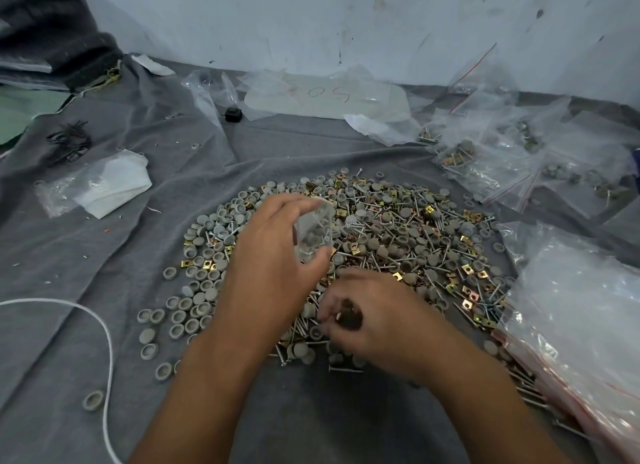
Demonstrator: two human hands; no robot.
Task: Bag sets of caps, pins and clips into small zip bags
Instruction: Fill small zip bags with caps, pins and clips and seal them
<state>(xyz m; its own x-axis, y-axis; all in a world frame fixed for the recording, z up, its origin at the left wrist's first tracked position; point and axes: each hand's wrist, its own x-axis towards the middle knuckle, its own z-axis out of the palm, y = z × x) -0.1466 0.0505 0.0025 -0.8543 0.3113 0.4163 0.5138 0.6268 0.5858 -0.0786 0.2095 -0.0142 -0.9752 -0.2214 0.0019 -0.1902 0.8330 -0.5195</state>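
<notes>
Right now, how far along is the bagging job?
Done: several filled zip bags lie at the far right. In hand: the left hand holds a small clear bag with some parts inside, while the right hand picks parts from the pile. Left: that large heap of caps, pins and clips, plus a stack of bags at right.

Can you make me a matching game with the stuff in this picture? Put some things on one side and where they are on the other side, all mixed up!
Things:
1. small zip bag
2. white cord
3. filled bags
4. pile of caps, pins and clips

Places:
A. far right of the grey cloth
B. middle of the cloth, under both hands
C. held up in the left hand
D. looping along the left edge

Pairs: 1-C, 2-D, 3-A, 4-B. The right hand is picking pieces from the pile.
</notes>
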